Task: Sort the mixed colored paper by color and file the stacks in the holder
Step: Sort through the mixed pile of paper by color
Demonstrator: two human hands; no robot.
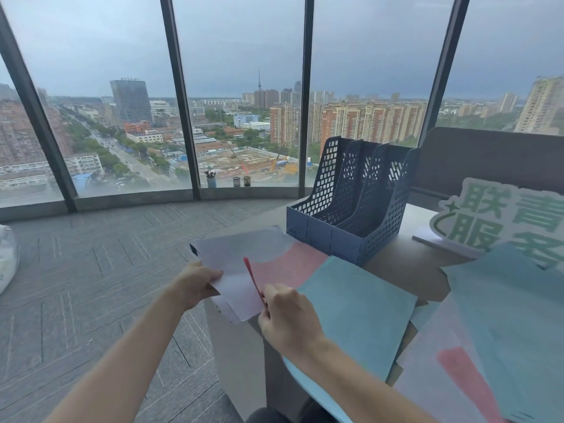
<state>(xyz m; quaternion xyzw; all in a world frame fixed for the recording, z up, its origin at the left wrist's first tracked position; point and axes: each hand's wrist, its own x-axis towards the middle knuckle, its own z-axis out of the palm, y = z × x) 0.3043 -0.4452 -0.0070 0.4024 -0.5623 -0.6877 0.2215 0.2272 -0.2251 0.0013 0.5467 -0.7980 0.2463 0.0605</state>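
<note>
— We start with the bench (406, 264): the blue holder (348, 209) stands at its far side with all the slots we can see bare, so no stack is filed yet.

— The paper lies in front of it. Blue sheets (360, 312) overlap the red sheets (290, 267), and a mixed pile (476, 346) sits to the right, partly under the green-lettered sign (512, 221).

— Our left hand (195, 288) pinches the pale lilac sheets (235, 270) at the bench's corner. Our right hand (290, 319) pinches one red sheet (254, 280), lifted on edge.

— The lilac stack overhangs the corner; a loose grip could let it slide to the floor.

— We could also drag the blue sheets along, since they overlap.
</note>
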